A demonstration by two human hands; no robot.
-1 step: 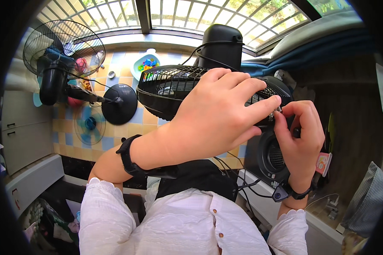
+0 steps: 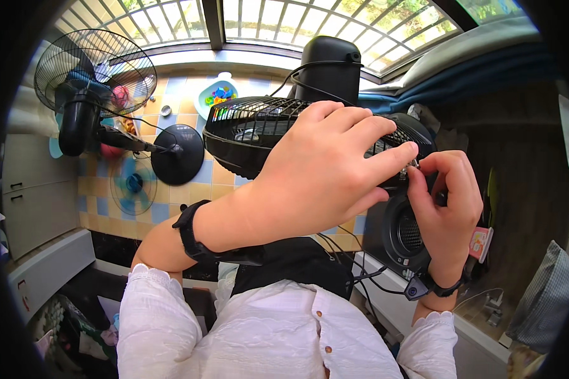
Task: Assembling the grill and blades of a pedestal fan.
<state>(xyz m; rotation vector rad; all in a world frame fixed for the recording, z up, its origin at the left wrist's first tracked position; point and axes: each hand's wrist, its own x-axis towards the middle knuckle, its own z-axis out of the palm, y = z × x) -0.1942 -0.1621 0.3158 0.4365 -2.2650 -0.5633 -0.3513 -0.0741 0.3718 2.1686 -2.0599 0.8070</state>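
The left hand [image 2: 335,163] lies over the fan cage [image 2: 250,114], fingers apart; at the cage's right edge, the right hand [image 2: 454,202] pinches a small metallic part [image 2: 413,163].

Home room: curtain [image 2: 468,71], tiled floor [image 2: 186,95]

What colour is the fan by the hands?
The fan is black; the head view shows it best.

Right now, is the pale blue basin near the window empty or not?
Not empty: small colourful pieces lie in the basin, with bare surface around them.
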